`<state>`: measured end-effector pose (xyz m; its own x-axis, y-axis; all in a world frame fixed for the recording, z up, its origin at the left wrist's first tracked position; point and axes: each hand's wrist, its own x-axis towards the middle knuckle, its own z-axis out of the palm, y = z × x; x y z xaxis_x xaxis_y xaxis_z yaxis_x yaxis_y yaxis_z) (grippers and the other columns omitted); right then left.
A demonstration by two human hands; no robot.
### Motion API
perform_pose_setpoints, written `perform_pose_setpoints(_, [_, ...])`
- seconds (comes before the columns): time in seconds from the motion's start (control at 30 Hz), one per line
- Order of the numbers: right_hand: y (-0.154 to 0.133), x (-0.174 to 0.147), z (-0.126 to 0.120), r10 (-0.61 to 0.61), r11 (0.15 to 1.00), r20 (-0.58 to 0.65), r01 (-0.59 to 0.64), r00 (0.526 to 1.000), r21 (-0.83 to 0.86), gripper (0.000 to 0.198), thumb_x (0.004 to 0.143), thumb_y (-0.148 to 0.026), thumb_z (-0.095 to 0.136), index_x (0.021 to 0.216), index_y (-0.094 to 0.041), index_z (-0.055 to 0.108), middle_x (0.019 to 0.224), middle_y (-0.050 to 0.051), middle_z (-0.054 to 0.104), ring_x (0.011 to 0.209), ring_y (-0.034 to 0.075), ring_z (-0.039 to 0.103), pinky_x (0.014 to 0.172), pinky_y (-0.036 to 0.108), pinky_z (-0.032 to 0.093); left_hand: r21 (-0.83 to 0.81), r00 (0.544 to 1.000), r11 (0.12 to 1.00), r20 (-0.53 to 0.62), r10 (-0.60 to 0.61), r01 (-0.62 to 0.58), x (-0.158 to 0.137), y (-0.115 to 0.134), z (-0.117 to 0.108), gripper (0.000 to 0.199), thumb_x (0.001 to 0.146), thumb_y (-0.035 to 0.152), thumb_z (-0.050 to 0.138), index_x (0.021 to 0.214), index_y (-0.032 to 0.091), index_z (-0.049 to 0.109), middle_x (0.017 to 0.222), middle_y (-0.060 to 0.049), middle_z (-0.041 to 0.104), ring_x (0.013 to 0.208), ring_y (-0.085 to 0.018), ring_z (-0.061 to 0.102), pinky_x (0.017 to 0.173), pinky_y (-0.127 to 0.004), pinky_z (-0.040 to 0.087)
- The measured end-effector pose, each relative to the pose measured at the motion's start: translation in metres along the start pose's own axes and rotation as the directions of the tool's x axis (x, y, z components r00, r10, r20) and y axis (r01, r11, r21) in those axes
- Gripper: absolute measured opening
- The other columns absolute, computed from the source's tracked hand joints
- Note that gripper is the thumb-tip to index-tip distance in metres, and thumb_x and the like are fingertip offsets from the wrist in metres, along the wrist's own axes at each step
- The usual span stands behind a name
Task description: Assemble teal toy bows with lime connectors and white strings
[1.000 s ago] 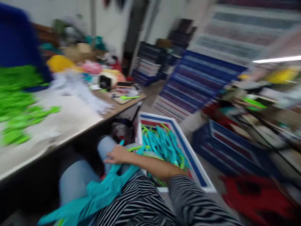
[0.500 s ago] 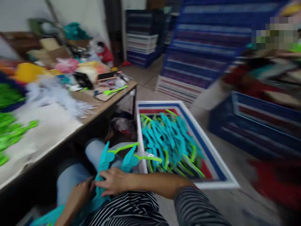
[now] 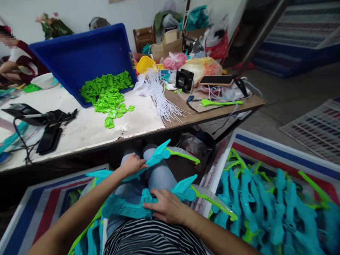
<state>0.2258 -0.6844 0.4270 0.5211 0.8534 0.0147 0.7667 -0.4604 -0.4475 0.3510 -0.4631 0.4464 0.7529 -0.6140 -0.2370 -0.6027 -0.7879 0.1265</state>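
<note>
Two bow-shaped plastic toys lie across my lap, turquoise in the middle with lime-green curved limbs. My left hand (image 3: 134,164) is closed around the middle of the farther toy bow (image 3: 159,153). With thumb and fingers on its central grip, my right hand (image 3: 168,207) holds the nearer toy bow (image 3: 124,209) just in front of the striped shirt. Clear film shows along the green limbs. My left forearm covers part of the farther bow's left side.
A crate of similar bows (image 3: 268,141) stands at my right, another crate (image 3: 39,209) at my left. On the table (image 3: 138,120) are a tilted blue bin (image 3: 79,53), green pieces (image 3: 108,92), white strings (image 3: 163,95), a phone (image 3: 216,80) and a black stand (image 3: 49,131). A person sits far left.
My view has swung left, bringing the blue bin and left crate into sight. My hands, close together before, are now apart, one on each bow.
</note>
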Motion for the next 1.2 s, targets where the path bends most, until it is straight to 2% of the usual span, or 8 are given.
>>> perform_pose_setpoints(0.27, [0.027, 0.017, -0.034, -0.021, 0.995, 0.091, 0.012, 0.996, 0.100, 0.041, 0.083, -0.045, 0.063, 0.122, -0.034, 0.060, 0.107, 0.007, 0.063, 0.098, 0.026, 0.058, 0.082, 0.039, 0.048, -0.138, 0.976, 0.976, -0.114, -0.183, 0.167, 0.009, -0.010, 0.013, 0.037, 0.094, 0.045, 0.041, 0.104, 0.020, 0.067, 0.094, -0.008, 0.067, 0.098, -0.023, 0.055, 0.094, -0.041, 0.034])
perform_pose_setpoints(0.37, [0.056, 0.030, -0.074, 0.098, 0.990, -0.138, -0.082, 0.986, 0.116, 0.030, 0.092, -0.036, 0.047, 0.114, -0.026, 0.066, 0.106, 0.007, 0.067, 0.095, 0.023, 0.061, 0.083, 0.036, 0.050, -0.217, 0.874, 0.917, -0.292, -0.388, 0.335, -0.003, 0.011, 0.028, 0.046, 0.089, 0.048, 0.049, 0.124, 0.019, 0.056, 0.122, -0.014, 0.058, 0.118, -0.030, 0.047, 0.102, -0.050, 0.031])
perform_pose_setpoints(0.43, [0.085, 0.048, -0.104, 0.217, 0.975, -0.378, -0.222, 0.900, 0.031, 0.033, 0.094, -0.032, 0.040, 0.105, -0.022, 0.069, 0.098, 0.009, 0.068, 0.092, 0.024, 0.060, 0.082, 0.037, 0.049, -0.229, 0.821, 0.883, -0.329, -0.467, 0.410, -0.014, 0.024, 0.039, 0.059, 0.083, 0.051, 0.058, 0.132, 0.018, 0.049, 0.139, -0.019, 0.044, 0.131, -0.037, 0.034, 0.104, -0.059, 0.027])
perform_pose_setpoints(0.53, [0.126, 0.099, -0.143, 0.229, 0.932, -0.538, -0.342, 0.811, -0.118, 0.034, 0.093, -0.031, 0.039, 0.097, -0.017, 0.070, 0.087, 0.011, 0.067, 0.087, 0.026, 0.057, 0.079, 0.040, 0.048, -0.198, 0.845, 0.891, -0.285, -0.452, 0.409, -0.026, 0.030, 0.050, 0.071, 0.076, 0.043, 0.069, 0.138, 0.020, 0.043, 0.149, -0.019, 0.033, 0.139, -0.042, 0.021, 0.105, -0.063, 0.025])
perform_pose_setpoints(0.7, [0.158, 0.229, -0.176, 0.137, 0.928, -0.436, -0.270, 0.889, -0.258, 0.030, 0.089, -0.019, 0.044, 0.104, -0.015, 0.070, 0.103, 0.013, 0.064, 0.098, 0.027, 0.051, 0.088, 0.040, 0.043, -0.185, 0.929, 0.957, -0.255, -0.268, 0.225, -0.032, 0.006, 0.048, 0.072, 0.076, 0.029, 0.071, 0.140, 0.028, 0.039, 0.149, -0.014, 0.036, 0.142, -0.036, 0.020, 0.108, -0.056, 0.028])
perform_pose_setpoints(0.87, [0.172, 0.321, -0.184, 0.322, 0.860, -0.388, -0.438, 0.864, -0.262, 0.034, 0.088, -0.020, 0.048, 0.118, -0.012, 0.063, 0.123, 0.017, 0.056, 0.111, 0.030, 0.045, 0.091, 0.041, 0.041, -0.190, 0.917, 0.963, -0.316, -0.242, 0.189, -0.054, 0.015, 0.055, 0.078, 0.076, 0.039, 0.070, 0.143, 0.023, 0.035, 0.155, -0.018, 0.020, 0.143, -0.038, 0.014, 0.110, -0.063, 0.020])
perform_pose_setpoints(1.0, [0.182, 0.330, -0.182, 0.343, 0.820, -0.287, -0.434, 0.894, -0.373, 0.030, 0.090, -0.018, 0.043, 0.104, -0.008, 0.067, 0.110, 0.020, 0.062, 0.105, 0.030, 0.048, 0.087, 0.039, 0.039, -0.185, 0.955, 0.981, -0.277, -0.105, 0.054, -0.077, 0.037, 0.076, 0.040, 0.089, 0.028, 0.051, 0.129, 0.021, 0.054, 0.149, -0.010, 0.037, 0.143, -0.027, 0.022, 0.115, -0.051, 0.023])
perform_pose_setpoints(1.2, [0.182, 0.281, -0.172, 0.297, 0.900, -0.339, -0.380, 0.893, -0.213, 0.030, 0.087, -0.018, 0.040, 0.089, -0.012, 0.069, 0.093, 0.013, 0.069, 0.091, 0.023, 0.055, 0.081, 0.033, 0.041, -0.265, 0.919, 0.961, -0.353, -0.178, 0.084, -0.084, 0.040, 0.079, 0.036, 0.090, 0.017, 0.043, 0.122, 0.020, 0.059, 0.138, -0.010, 0.051, 0.138, -0.025, 0.033, 0.113, -0.052, 0.028])
